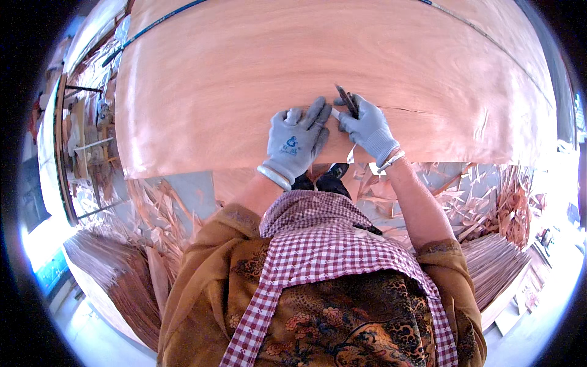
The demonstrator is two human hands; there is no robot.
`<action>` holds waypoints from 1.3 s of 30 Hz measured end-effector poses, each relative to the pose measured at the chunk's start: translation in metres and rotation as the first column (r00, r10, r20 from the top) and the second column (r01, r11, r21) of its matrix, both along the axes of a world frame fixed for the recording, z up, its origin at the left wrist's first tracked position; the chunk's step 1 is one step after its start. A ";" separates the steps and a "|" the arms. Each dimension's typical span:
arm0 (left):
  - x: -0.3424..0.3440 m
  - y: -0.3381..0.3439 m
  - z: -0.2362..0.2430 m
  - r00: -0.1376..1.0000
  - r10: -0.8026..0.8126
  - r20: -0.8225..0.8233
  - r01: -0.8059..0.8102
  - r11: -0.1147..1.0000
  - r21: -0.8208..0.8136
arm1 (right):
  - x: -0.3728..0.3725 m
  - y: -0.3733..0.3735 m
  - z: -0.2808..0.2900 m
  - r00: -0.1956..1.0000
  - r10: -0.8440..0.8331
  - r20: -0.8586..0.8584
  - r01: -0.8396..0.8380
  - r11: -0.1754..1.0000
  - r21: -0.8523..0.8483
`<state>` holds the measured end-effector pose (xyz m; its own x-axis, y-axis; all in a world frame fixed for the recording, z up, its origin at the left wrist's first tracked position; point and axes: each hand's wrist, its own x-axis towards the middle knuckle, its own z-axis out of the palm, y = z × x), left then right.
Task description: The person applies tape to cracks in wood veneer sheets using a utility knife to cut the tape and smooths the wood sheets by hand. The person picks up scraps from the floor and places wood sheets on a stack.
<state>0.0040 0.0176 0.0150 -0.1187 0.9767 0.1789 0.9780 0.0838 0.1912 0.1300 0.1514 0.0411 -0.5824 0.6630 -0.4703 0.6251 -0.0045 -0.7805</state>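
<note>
A wide, pale pink-brown wood veneer sheet (pixel 232 73) lies in front of me, with a thin dark split running right from my hands. My left hand (pixel 296 137), in a grey glove, rests on the sheet, fingers extended beside a white strip (pixel 351 153) that hangs toward the near edge. My right hand (pixel 367 128), gloved too, is closed on a dark hand tool (pixel 343 96), probably a blade, its tip pointing forward-left. The white strip passes under or between the right fingers; I cannot tell whether it is gripped.
Long blue rods (pixel 156 24) lie at the far left and right of the sheet. Torn veneer scraps (pixel 171 202) cover the floor below. Stacks of veneer (pixel 489 272) stand at both sides of me. A metal frame (pixel 73 147) holding various items is at the left.
</note>
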 end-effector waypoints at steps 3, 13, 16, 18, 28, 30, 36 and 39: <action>-0.004 0.003 0.006 1.000 0.008 0.012 -0.007 0.998 -0.059 | 0.001 -0.009 0.013 0.997 -0.031 0.064 0.028 0.998 0.049; -0.005 0.011 0.016 0.997 -0.046 -0.059 0.039 0.992 -0.118 | 0.030 -0.035 0.023 0.982 0.186 0.015 -0.186 0.983 -0.010; -0.006 0.014 0.020 0.995 -0.081 -0.064 0.074 0.992 -0.101 | 0.048 -0.007 0.023 0.969 -0.170 -0.177 0.119 0.957 -0.264; -0.008 0.016 0.019 0.990 -0.108 -0.089 0.103 0.993 -0.056 | 0.060 0.012 0.016 0.930 -0.247 -0.271 0.189 0.957 -0.222; 0.010 0.020 0.012 0.996 -0.017 -0.089 0.010 0.997 -0.078 | 0.061 0.023 0.017 0.924 -0.256 -0.283 0.223 0.964 -0.142; 0.013 0.022 0.012 0.996 -0.008 -0.094 0.003 0.998 -0.056 | 0.056 0.025 0.014 0.921 -0.243 -0.303 0.208 0.968 -0.143; 0.014 0.023 0.011 0.997 -0.024 -0.072 0.020 0.998 -0.055 | 0.045 0.033 0.006 0.988 -0.145 -0.046 0.150 0.983 0.104; 0.014 0.025 0.015 0.996 -0.050 -0.076 0.047 0.998 -0.042 | 0.047 0.036 0.003 0.989 -0.112 -0.099 0.122 0.988 0.097</action>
<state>0.0184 0.0425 0.0298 -0.0582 0.9876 0.1458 0.9928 0.0420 0.1121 0.1769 0.1870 0.0441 -0.5359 0.7710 -0.3442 0.5499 0.0094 -0.8352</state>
